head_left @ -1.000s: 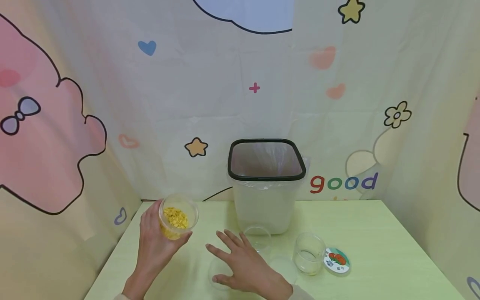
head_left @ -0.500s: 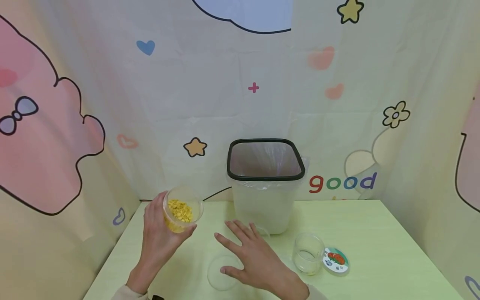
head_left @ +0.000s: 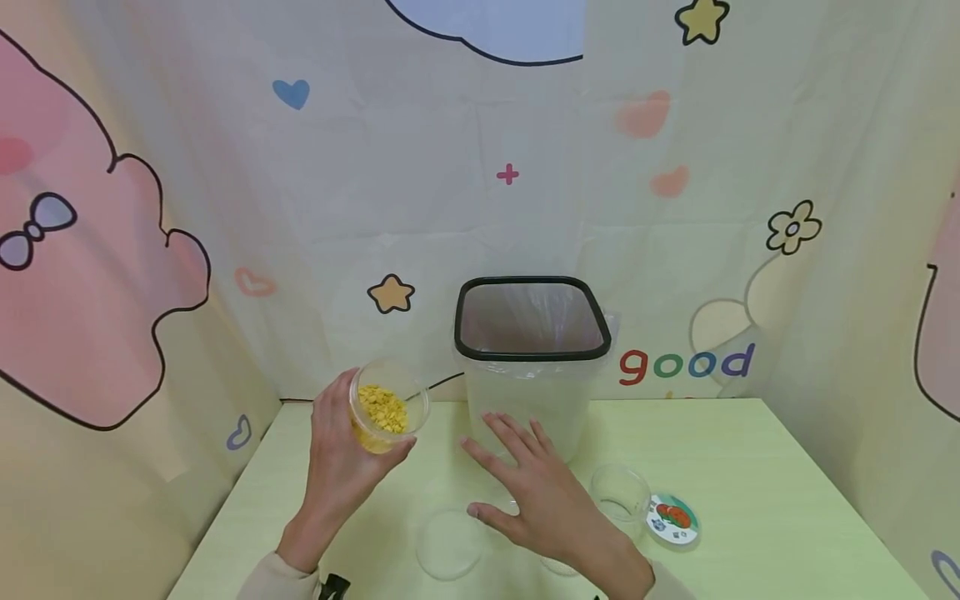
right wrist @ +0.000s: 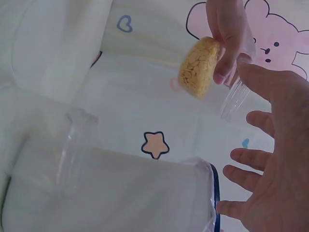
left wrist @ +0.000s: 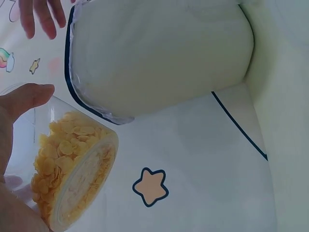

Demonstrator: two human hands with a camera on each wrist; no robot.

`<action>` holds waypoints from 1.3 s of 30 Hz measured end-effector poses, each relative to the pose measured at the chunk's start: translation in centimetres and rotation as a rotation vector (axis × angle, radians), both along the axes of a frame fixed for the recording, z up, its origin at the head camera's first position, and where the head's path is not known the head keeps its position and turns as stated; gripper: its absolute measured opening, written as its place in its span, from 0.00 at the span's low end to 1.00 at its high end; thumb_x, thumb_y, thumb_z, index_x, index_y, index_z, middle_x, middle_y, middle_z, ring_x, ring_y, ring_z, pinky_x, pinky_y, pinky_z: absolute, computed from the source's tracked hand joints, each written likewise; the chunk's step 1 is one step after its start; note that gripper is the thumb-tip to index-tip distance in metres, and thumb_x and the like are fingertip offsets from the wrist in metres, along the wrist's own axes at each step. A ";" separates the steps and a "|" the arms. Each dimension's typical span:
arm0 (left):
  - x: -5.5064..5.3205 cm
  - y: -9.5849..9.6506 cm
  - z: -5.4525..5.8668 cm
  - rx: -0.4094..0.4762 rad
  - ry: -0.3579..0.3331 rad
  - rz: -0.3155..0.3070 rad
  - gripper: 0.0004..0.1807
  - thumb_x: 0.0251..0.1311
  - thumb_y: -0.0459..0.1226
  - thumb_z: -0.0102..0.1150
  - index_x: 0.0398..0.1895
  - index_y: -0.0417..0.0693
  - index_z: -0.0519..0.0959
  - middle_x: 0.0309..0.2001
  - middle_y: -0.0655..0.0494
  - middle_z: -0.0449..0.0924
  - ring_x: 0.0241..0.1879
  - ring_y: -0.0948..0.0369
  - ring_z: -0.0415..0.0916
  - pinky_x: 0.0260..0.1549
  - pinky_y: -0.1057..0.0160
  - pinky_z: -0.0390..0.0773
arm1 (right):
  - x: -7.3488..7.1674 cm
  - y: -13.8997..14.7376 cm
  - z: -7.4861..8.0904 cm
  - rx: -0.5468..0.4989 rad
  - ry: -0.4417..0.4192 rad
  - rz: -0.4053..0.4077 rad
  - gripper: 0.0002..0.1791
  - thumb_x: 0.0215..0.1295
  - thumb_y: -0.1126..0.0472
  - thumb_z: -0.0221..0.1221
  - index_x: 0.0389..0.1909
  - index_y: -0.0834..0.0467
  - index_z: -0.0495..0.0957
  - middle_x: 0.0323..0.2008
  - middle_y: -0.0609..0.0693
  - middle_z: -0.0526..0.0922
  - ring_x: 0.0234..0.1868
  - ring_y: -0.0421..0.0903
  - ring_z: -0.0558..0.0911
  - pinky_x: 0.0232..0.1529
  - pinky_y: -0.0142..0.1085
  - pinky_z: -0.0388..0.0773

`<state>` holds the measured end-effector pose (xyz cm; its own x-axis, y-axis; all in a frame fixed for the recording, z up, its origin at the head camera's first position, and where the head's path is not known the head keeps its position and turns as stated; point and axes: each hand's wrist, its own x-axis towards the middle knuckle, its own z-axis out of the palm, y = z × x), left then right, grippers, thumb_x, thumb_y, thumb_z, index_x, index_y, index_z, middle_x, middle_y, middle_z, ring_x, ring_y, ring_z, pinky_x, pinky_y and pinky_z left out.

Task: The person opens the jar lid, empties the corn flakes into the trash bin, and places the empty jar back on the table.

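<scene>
My left hand (head_left: 337, 458) grips a clear plastic jar (head_left: 411, 392) above the left of the table. Yellow flakes (head_left: 381, 408) fill its lower part, and its mouth tilts toward the head camera. In the left wrist view the flakes (left wrist: 67, 154) lie against the jar's base. Spread fingers mark my right hand (head_left: 551, 508), which hovers palm down in front of the bin and holds nothing. Just right of it stands an uncovered clear jar (head_left: 618, 487). Beneath that hand, other clear pieces are mostly hidden.
A pale bin (head_left: 528, 400) with a black rim and plastic liner stands at the table's back. A clear round lid (head_left: 450, 546) lies between the hands. At right is a round lid (head_left: 672, 518) with a printed picture. A patterned curtain (head_left: 420, 167) closes off the back.
My left hand has carried the flake jar rightward and slightly up. The right hand, fingers still spread, has moved right and away from me, uncovering the clear lid on the table.
</scene>
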<state>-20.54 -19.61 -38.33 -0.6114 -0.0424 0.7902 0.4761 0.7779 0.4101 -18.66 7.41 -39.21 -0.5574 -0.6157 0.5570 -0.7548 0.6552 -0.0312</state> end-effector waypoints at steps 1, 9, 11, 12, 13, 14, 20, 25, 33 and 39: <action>0.0 0.2 0.1 0.000 0.003 -0.005 0.61 0.24 0.42 0.85 0.69 0.42 0.61 0.63 0.45 0.67 0.62 0.48 0.63 0.53 0.44 0.71 | 0.0 0.2 0.2 -0.011 0.020 0.002 0.37 0.62 0.37 0.61 0.71 0.43 0.66 0.74 0.53 0.62 0.75 0.53 0.62 0.69 0.62 0.61; -0.5 1.9 1.7 0.000 0.019 -0.041 0.63 0.24 0.41 0.85 0.70 0.43 0.60 0.64 0.46 0.66 0.63 0.48 0.62 0.54 0.43 0.72 | -0.2 2.2 1.7 -0.066 0.108 0.005 0.37 0.61 0.38 0.61 0.70 0.44 0.66 0.73 0.55 0.62 0.73 0.55 0.63 0.68 0.65 0.61; -0.6 2.3 2.1 -0.002 0.026 -0.047 0.63 0.25 0.42 0.85 0.71 0.44 0.59 0.64 0.46 0.66 0.63 0.48 0.62 0.55 0.43 0.71 | -0.3 2.6 2.1 -0.068 0.121 0.001 0.37 0.61 0.38 0.61 0.70 0.45 0.67 0.73 0.55 0.63 0.74 0.54 0.63 0.68 0.65 0.61; -0.7 2.5 2.3 -0.005 0.031 -0.048 0.63 0.25 0.42 0.85 0.70 0.43 0.59 0.64 0.46 0.66 0.63 0.48 0.62 0.55 0.43 0.71 | -0.3 2.9 2.3 -0.071 0.130 0.001 0.37 0.61 0.38 0.61 0.70 0.45 0.67 0.73 0.55 0.63 0.74 0.55 0.63 0.67 0.65 0.61; -0.8 2.6 2.4 -0.007 0.035 -0.048 0.63 0.25 0.43 0.86 0.70 0.43 0.60 0.64 0.46 0.67 0.63 0.48 0.62 0.56 0.43 0.70 | -0.3 3.1 2.4 -0.069 0.137 -0.001 0.37 0.61 0.39 0.61 0.70 0.45 0.67 0.73 0.54 0.62 0.74 0.54 0.63 0.67 0.65 0.60; -0.8 2.7 2.6 -0.010 0.038 -0.047 0.63 0.25 0.43 0.85 0.70 0.43 0.60 0.64 0.46 0.67 0.63 0.48 0.62 0.57 0.43 0.69 | -0.3 3.3 2.6 -0.070 0.144 -0.002 0.37 0.61 0.39 0.61 0.70 0.45 0.67 0.74 0.54 0.62 0.74 0.54 0.63 0.67 0.66 0.61; -1.1 3.5 3.3 -0.023 0.039 -0.048 0.62 0.26 0.44 0.85 0.70 0.43 0.59 0.64 0.46 0.66 0.64 0.48 0.62 0.58 0.43 0.69 | -0.7 4.8 3.7 -0.086 0.179 -0.020 0.35 0.66 0.36 0.55 0.70 0.46 0.67 0.74 0.55 0.62 0.74 0.56 0.63 0.67 0.66 0.59; -1.5 4.1 4.0 -0.035 0.080 -0.070 0.62 0.27 0.45 0.84 0.70 0.42 0.59 0.64 0.45 0.67 0.63 0.47 0.62 0.59 0.44 0.68 | -1.0 6.1 4.9 -0.076 0.175 -0.051 0.35 0.69 0.33 0.49 0.72 0.45 0.65 0.75 0.54 0.59 0.74 0.56 0.61 0.70 0.66 0.55; -2.0 5.1 5.3 -0.054 0.119 -0.100 0.59 0.31 0.46 0.82 0.70 0.43 0.59 0.64 0.46 0.67 0.63 0.48 0.63 0.59 0.44 0.66 | -1.7 7.5 6.9 -0.092 0.203 -0.071 0.35 0.68 0.35 0.52 0.71 0.47 0.66 0.74 0.56 0.60 0.75 0.57 0.61 0.69 0.66 0.56; -2.3 5.6 6.2 -0.059 0.124 -0.114 0.59 0.31 0.45 0.81 0.70 0.42 0.59 0.65 0.45 0.67 0.63 0.47 0.63 0.61 0.44 0.66 | -2.5 8.6 8.2 -0.089 0.200 -0.122 0.36 0.67 0.35 0.52 0.72 0.46 0.64 0.75 0.54 0.59 0.75 0.58 0.60 0.71 0.65 0.53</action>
<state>-22.82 -14.02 -32.16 -0.5069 0.0704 0.8591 0.6066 0.7373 0.2975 -21.16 16.00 -31.00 -0.4974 -0.4943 0.7129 -0.6675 0.7429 0.0494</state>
